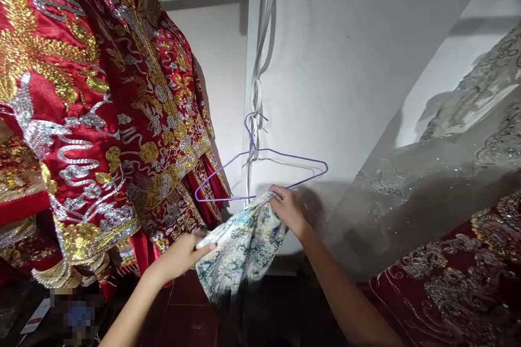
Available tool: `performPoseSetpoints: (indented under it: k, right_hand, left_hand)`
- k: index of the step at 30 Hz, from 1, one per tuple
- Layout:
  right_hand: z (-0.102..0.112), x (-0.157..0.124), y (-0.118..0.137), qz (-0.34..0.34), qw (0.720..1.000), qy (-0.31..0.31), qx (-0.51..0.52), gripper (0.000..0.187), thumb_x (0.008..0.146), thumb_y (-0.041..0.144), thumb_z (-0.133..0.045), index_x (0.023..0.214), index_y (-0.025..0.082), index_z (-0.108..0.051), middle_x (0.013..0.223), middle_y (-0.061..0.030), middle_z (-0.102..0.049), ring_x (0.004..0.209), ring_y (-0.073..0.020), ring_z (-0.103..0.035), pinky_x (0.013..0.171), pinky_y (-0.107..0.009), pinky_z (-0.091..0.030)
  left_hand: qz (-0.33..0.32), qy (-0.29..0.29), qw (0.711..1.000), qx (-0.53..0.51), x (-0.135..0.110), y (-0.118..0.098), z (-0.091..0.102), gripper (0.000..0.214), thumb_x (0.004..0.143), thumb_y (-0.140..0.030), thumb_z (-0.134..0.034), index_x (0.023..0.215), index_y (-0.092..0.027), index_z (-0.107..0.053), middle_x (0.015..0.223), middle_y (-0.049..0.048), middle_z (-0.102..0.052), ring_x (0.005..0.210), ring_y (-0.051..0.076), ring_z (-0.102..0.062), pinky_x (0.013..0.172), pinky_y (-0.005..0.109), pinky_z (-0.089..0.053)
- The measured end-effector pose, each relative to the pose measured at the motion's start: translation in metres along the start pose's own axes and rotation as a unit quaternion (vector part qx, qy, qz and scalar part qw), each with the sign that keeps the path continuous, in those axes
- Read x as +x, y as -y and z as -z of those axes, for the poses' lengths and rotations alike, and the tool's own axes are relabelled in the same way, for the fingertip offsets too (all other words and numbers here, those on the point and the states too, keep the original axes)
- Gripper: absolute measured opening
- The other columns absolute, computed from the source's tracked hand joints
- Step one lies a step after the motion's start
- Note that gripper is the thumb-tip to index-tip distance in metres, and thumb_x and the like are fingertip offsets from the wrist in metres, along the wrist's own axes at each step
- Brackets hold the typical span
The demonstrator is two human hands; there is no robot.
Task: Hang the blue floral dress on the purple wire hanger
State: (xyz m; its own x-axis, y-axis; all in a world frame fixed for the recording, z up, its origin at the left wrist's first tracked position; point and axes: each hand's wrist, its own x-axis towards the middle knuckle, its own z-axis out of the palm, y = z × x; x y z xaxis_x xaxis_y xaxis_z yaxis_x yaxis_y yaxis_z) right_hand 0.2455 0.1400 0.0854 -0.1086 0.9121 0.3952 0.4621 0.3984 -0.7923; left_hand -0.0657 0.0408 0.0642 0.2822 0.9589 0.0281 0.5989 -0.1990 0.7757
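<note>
A floral cloth garment (240,246) in white, blue and green hangs between my two hands; its exact kind does not show. My left hand (183,255) pinches its left edge, thumb on top. Higher up, my right hand (288,207) grips its top edge close to the lower bar of a purple wire hanger (291,156). That hanger hangs by its hook from a white cord or loop (257,95) on the wall. Whether the cloth touches the hanger's bar, I cannot tell.
Red garments with gold and silver embroidery (154,97) hang at the left. To the right are a sheer beaded gown (407,173) and a dark red beaded gown (456,276). Behind the hanger stands a white wall (345,65). Dark red tiles (189,320) cover the floor.
</note>
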Motion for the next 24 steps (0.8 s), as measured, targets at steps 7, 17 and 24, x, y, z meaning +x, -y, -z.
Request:
performPoseSetpoints:
  k: [7,17,24]
  right_hand:
    - [0.022,-0.003,0.002,0.005,1.000,0.023,0.001,0.011,0.073,0.020,-0.047,0.065,0.020,-0.054,0.061,0.0020,-0.051,0.063,-0.0157,-0.048,0.059,-0.025,-0.034]
    - [0.048,-0.025,0.025,0.012,0.993,-0.038,0.107,0.070,0.067,0.011,-0.058,0.135,0.028,-0.058,0.085,-0.0019,-0.070,0.077,-0.0210,-0.063,0.068,-0.029,-0.049]
    - [0.101,-0.008,0.024,-0.032,0.977,-0.210,-0.012,0.062,0.065,0.031,-0.078,0.125,0.017,-0.066,0.076,-0.0034,-0.068,0.074,-0.0210,-0.062,0.064,-0.029,-0.048]
  left_hand:
    - [-0.113,-0.206,0.968,-0.091,0.039,-0.041,0.046,0.016,0.066,-0.027,-0.082,0.061,-0.023,-0.067,0.121,0.0100,-0.068,0.119,0.034,-0.058,0.107,0.038,-0.041]
    - [-0.193,-0.244,0.946,-0.093,0.082,-0.093,0.049,0.048,0.072,-0.003,-0.061,0.114,-0.024,-0.071,0.107,0.0080,-0.071,0.107,0.026,-0.062,0.103,0.036,-0.042]
    - [-0.244,-0.239,0.939,0.035,0.092,-0.092,0.066,0.030,0.078,-0.010,-0.056,0.101,-0.023,-0.071,0.106,0.0071,-0.066,0.105,0.028,-0.059,0.096,0.036,-0.042]
